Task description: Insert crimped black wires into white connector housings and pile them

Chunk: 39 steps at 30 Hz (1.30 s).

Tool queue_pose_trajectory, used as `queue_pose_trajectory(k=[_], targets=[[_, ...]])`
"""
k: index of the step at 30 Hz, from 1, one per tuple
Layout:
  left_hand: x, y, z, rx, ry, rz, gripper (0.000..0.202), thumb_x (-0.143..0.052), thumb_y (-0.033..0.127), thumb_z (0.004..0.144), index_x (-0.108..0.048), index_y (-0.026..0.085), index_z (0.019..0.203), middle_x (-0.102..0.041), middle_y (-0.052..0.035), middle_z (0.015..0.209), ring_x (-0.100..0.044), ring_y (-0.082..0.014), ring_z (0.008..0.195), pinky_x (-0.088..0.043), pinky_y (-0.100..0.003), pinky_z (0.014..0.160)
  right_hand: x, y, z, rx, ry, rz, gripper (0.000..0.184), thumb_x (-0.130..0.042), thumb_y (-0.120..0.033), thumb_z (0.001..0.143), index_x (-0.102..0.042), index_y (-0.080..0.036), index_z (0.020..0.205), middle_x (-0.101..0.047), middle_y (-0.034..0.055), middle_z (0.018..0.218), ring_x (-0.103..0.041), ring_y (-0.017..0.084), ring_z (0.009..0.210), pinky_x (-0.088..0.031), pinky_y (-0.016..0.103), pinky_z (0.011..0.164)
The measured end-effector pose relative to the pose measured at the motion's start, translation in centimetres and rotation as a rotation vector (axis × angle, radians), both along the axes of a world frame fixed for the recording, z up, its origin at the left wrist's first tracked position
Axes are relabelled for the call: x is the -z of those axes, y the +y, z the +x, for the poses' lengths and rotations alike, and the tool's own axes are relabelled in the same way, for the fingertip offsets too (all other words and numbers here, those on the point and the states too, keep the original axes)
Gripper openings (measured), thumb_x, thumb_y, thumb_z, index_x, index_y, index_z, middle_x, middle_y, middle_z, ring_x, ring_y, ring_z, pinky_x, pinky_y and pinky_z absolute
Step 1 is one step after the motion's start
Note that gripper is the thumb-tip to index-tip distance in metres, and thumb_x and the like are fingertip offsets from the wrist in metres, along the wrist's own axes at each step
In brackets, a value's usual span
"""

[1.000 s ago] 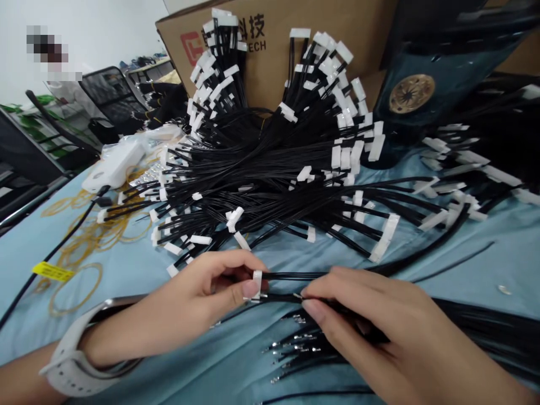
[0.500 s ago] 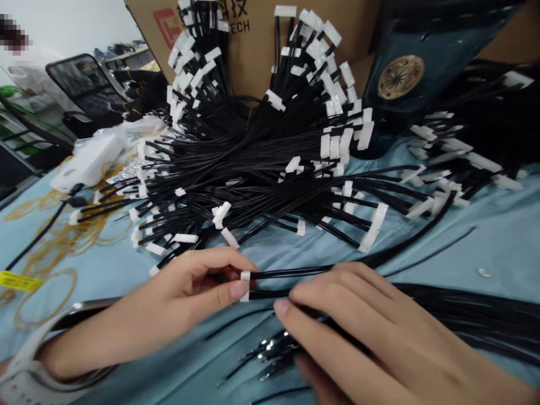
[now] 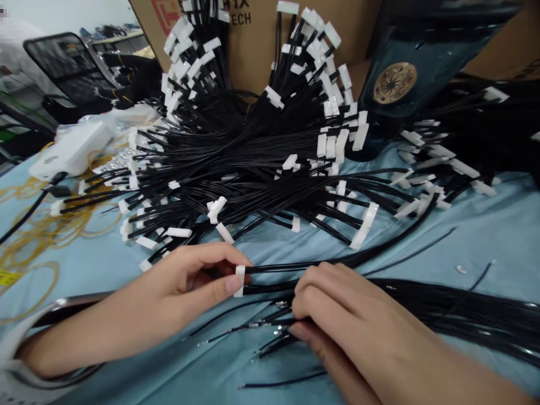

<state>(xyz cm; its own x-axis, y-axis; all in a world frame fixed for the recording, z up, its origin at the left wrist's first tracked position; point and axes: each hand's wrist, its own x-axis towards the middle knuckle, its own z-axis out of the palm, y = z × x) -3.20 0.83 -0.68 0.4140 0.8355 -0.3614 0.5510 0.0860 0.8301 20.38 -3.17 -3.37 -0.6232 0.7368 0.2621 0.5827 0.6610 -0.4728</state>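
A white plastic connector [image 3: 239,280] stood upright, pinched between the thumb and forefinger of the left hand [image 3: 181,284], which was the nearer hand. Its black twin lead [image 3: 295,266] ran rightward, its long axis almost level, passing just above the right hand [image 3: 341,315]. That hand's fingers [image 3: 312,298] were curled together around a loose bundle of black wires [image 3: 442,304] ending in bare metal terminals [image 3: 270,332]. Beyond lay a heap of black wires with white connectors [image 3: 236,152] on a pale blue cloth [image 3: 489,242], against a brown cardboard box [image 3: 261,56] printed "ECH" in black beside a red logo.
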Motion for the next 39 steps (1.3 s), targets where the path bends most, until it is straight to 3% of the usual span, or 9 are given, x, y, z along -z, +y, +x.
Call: queue_pose_trajectory(k=[7,14,21,26,30,36,39], targets=[[-0.1,0.1,0.1,-0.02,-0.042,-0.058,0.015,-0.064,0.036,0.083,-0.072,0.023,0.085,-0.063,0.0028,0.075,-0.054,-0.0151,0.069,-0.045,-0.018,0.06,0.7,-0.1,-0.6,0.139,0.238,0.021,0.023,-0.044,-0.005,0.094,-0.063,-0.017,0.095,-0.062,0.0009,0.075,-0.06,0.016,0.068,-0.051,0.027,0.063],[0.1,-0.5,0.1,-0.073,-0.062,-0.036,0.011,-0.066,0.034,0.085,-0.072,0.026,0.086,-0.065,0.0044,0.077,-0.058,-0.0144,0.07,-0.048,-0.017,0.062,0.3,0.7,-1.2,0.164,0.217,-0.005,0.021,-0.049,-0.01,0.093,-0.057,-0.02,0.077,-0.061,0.0007,0.072,-0.06,0.016,0.066,-0.049,0.025,0.056],[-0.2,-1.4,0.5,-0.1,-0.103,-0.026,0.01,-0.066,0.035,0.083,-0.075,0.031,0.085,-0.074,0.0051,0.081,-0.067,-0.0168,0.076,-0.054,-0.018,0.065,-1.4,1.2,-2.9,0.146,0.403,-0.323,0.021,-0.047,-0.01,0.094,-0.064,-0.021,0.088,-0.07,-0.0017,0.081,-0.065,0.011,0.071,-0.047,0.018,0.055],[-0.1,-1.6,0.2,-0.087,-0.083,-0.076,0.011,-0.067,0.034,0.084,-0.075,0.031,0.09,-0.073,0.0047,0.083,-0.067,-0.0175,0.081,-0.054,-0.02,0.07,-1.2,1.6,-2.9,0.15,0.409,-0.404,0.022,-0.053,-0.016,0.094,-0.065,-0.021,0.076,-0.066,-0.004,0.069,-0.057,0.008,0.055,-0.041,0.018,0.047],[-0.1,-1.1,0.2,-0.103,-0.085,-0.154,0.013,-0.068,0.037,0.085,-0.074,0.027,0.088,-0.067,0.004,0.076,-0.059,-0.0149,0.07,-0.05,-0.018,0.06,-0.4,1.4,-1.4,0.199,0.371,-0.338,0.018,-0.057,-0.016,0.091,-0.065,-0.022,0.075,-0.065,-0.0064,0.063,-0.06,0.007,0.053,-0.045,0.017,0.049],[-0.1,-0.7,0.2,-0.164,-0.189,-0.201,0.006,-0.075,0.027,0.083,-0.075,0.027,0.09,-0.069,0.0061,0.079,-0.061,-0.0118,0.073,-0.05,-0.015,0.066,0.1,0.8,-0.4,0.218,0.351,-0.134,0.02,-0.054,-0.011,0.088,-0.058,-0.022,0.071,-0.061,-0.0058,0.059,-0.059,0.008,0.049,-0.042,0.017,0.044],[0.0,-0.7,0.0,-0.167,-0.192,-0.203,0.005,-0.075,0.026,0.085,-0.075,0.028,0.089,-0.07,0.0075,0.076,-0.061,-0.0105,0.071,-0.048,-0.013,0.064,0.4,0.7,-0.3,0.222,0.325,-0.112,0.022,-0.053,-0.013,0.09,-0.056,-0.022,0.07,-0.055,-0.0062,0.055,-0.052,0.008,0.043,-0.04,0.02,0.042]])
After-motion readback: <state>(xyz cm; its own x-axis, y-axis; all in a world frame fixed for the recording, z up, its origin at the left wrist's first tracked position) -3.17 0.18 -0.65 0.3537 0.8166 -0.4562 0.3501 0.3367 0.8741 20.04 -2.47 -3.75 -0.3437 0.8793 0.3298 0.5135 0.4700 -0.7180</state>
